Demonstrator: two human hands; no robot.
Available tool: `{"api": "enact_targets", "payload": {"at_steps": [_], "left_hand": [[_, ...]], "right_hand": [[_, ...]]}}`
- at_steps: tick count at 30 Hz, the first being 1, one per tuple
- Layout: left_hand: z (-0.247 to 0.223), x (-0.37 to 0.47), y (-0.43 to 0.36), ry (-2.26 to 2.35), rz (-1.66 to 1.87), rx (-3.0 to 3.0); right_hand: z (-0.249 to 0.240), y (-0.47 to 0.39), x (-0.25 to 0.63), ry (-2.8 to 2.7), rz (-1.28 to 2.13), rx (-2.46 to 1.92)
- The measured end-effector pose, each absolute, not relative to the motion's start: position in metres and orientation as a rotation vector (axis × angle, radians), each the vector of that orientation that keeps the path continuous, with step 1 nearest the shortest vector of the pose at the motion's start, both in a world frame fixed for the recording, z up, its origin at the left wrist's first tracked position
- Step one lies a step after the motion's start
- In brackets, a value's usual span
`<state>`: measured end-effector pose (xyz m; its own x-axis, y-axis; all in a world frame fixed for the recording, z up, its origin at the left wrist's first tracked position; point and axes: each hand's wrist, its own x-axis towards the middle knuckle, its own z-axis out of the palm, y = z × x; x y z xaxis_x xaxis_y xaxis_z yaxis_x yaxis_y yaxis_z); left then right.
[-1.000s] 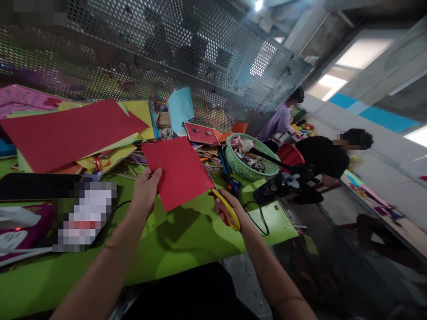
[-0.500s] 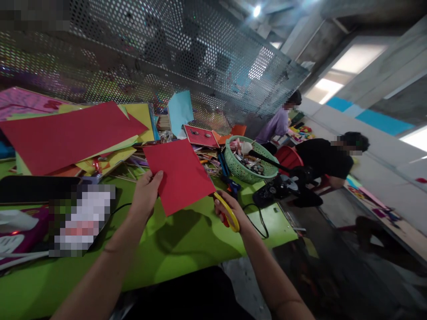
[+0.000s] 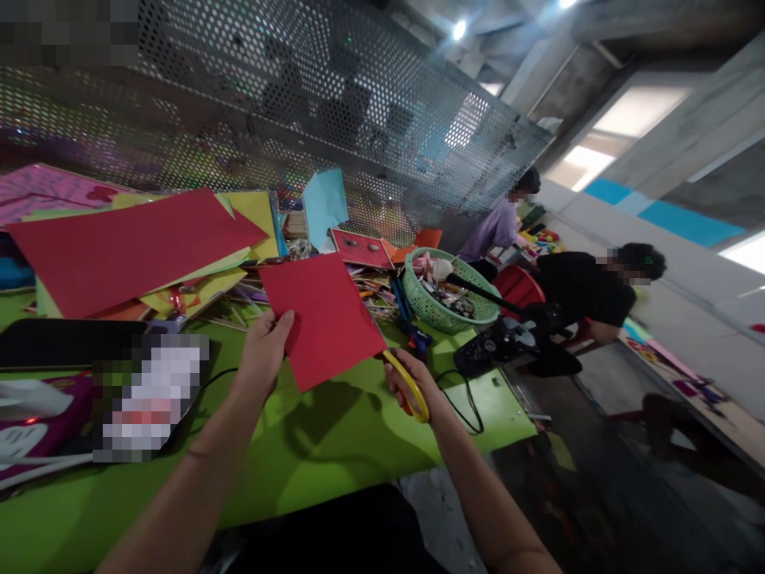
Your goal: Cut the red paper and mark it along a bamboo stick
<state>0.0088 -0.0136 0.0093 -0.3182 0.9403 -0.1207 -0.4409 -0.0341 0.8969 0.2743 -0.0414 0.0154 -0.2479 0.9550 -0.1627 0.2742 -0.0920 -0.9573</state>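
A red sheet of paper [image 3: 326, 319] is held up above the green table [image 3: 299, 470]. My left hand [image 3: 267, 351] pinches it at the left edge, thumb on top. In my right hand [image 3: 412, 383] is a pair of scissors [image 3: 417, 396] with yellow and red handles, my fingers closed round them. The scissors meet the lower right corner of the sheet. Their blades are mostly hidden by the paper, so how far apart they stand cannot be seen.
Behind the sheet lie stacked coloured papers [image 3: 137, 247] and thin sticks. To the right stand a green basket [image 3: 445, 307] of small items and a black camera [image 3: 493, 343]. A phone [image 3: 65, 343] lies at left. Two people sit farther off, right.
The view has shifted slightly, so everything sits a little lower in the picture. Both hands keep their hold on the paper and the scissors, nearly unmoved.
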Motion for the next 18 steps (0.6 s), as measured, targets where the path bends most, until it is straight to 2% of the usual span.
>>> {"api": "enact_targets", "payload": {"at_steps": [18], "left_hand": [[0.0109, 0.0126, -0.0163, 1.093, 1.550, 0.647]], "right_hand": [[0.0095, -0.0343, 0.2772, -1.570, 1.330, -1.351]]}}
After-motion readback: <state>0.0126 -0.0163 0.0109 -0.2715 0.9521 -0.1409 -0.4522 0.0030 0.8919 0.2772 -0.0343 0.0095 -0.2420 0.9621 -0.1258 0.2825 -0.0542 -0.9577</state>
